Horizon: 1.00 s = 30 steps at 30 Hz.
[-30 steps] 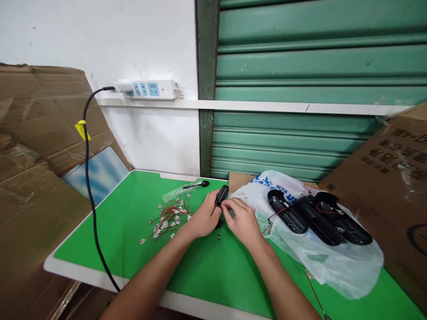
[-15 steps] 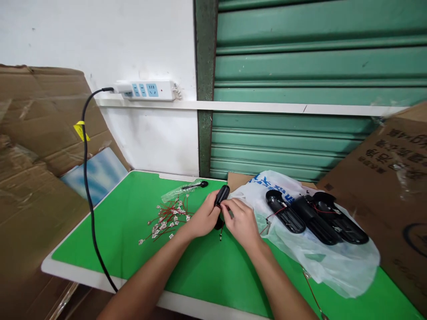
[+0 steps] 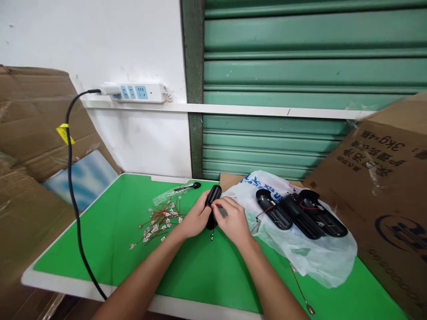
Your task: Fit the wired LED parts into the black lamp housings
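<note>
My left hand [image 3: 195,218] is wrapped round a long black plastic housing [image 3: 215,192] above the middle of the green table mat. Thumb and fingertips of my right hand [image 3: 233,218] are pinched together against the housing's near side; whatever lies between them is too small to make out. A thin wire with a small end piece [image 3: 212,237] dangles from the housing below my fingers. To the left lies a loose pile of red wires with small metal contact plates [image 3: 164,218]. Similar black housings [image 3: 275,211], some with red wires, rest on a plastic bag at right.
The crumpled white plastic bag [image 3: 312,258] covers the mat's right side. A small black part in clear wrap [image 3: 176,191] lies behind the wires. One loose wire [image 3: 300,289] is near the front right. A black cable [image 3: 71,178] hangs from the power strip [image 3: 140,92]. Cardboard [image 3: 376,169] flanks the table.
The view has turned slightly right, so everything sits further left in the picture. Both hands stay on the black housing, with almost no change in their grip.
</note>
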Each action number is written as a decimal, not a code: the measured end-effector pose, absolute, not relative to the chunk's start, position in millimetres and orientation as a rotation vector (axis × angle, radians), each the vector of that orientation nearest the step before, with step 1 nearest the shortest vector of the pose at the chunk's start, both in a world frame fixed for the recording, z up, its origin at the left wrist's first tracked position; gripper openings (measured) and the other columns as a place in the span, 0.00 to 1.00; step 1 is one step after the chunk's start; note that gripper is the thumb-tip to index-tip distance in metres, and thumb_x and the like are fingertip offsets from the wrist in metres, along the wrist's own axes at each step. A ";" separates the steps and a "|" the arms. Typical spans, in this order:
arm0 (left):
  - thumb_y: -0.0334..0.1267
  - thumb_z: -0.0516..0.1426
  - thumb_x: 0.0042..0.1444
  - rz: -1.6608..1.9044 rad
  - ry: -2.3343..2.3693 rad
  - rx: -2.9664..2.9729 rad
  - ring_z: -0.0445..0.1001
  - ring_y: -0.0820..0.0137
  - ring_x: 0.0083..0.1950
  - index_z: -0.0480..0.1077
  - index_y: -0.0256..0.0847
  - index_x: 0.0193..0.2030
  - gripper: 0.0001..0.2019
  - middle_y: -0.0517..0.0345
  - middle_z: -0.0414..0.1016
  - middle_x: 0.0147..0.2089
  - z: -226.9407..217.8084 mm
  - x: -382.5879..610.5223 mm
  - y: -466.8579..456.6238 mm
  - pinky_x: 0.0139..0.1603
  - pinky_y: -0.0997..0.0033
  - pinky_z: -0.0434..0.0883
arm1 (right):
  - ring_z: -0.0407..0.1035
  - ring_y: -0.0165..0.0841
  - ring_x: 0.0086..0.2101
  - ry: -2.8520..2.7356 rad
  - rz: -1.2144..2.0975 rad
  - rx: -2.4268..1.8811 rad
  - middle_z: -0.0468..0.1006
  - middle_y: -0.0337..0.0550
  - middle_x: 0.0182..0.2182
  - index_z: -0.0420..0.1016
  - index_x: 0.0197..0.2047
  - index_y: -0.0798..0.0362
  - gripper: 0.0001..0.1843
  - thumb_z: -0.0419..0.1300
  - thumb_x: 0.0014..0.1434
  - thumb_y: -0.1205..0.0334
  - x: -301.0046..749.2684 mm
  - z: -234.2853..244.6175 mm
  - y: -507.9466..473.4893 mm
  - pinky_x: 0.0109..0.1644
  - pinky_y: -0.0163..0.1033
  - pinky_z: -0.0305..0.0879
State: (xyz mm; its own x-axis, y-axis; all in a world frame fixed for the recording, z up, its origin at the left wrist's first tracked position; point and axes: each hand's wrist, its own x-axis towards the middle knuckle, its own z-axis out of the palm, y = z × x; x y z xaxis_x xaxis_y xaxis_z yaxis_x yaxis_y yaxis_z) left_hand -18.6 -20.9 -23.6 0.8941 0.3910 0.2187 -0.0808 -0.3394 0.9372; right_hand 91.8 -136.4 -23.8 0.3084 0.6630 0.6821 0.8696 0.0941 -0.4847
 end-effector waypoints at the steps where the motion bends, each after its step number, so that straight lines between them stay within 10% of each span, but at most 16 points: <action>1: 0.34 0.44 0.63 0.469 0.228 1.846 0.59 0.63 0.70 0.52 0.30 0.70 0.28 0.42 0.59 0.69 -21.5 -19.7 -20.0 0.74 0.62 0.53 | 0.71 0.35 0.37 -1.386 -0.244 -1.618 0.76 0.44 0.34 0.76 0.38 0.53 0.06 0.58 0.66 0.65 91.9 -21.5 -137.4 0.42 0.39 0.66; 9: 0.40 0.50 0.60 0.313 0.195 1.625 0.57 0.58 0.70 0.51 0.36 0.71 0.32 0.48 0.57 0.72 -14.3 -25.7 -15.9 0.69 0.61 0.58 | 0.69 0.37 0.54 -0.921 0.248 -1.444 0.69 0.51 0.59 0.61 0.66 0.50 0.29 0.59 0.62 0.58 93.5 -21.2 -137.2 0.50 0.39 0.71; 17: 0.37 0.52 0.50 0.305 0.184 1.317 0.66 0.60 0.61 0.61 0.36 0.61 0.29 0.49 0.68 0.63 -12.2 -19.2 -18.1 0.58 0.67 0.63 | 0.73 0.38 0.49 -0.914 0.427 -1.317 0.78 0.48 0.49 0.69 0.54 0.52 0.19 0.61 0.63 0.53 93.3 -24.0 -135.1 0.50 0.40 0.72; 30: 0.40 0.52 0.64 0.331 0.134 1.507 0.64 0.61 0.66 0.58 0.37 0.66 0.25 0.48 0.66 0.66 -11.3 -23.3 -14.6 0.63 0.66 0.62 | 0.71 0.37 0.55 -0.989 0.438 -1.381 0.69 0.52 0.62 0.53 0.72 0.47 0.32 0.54 0.69 0.52 89.8 -19.6 -140.0 0.55 0.42 0.71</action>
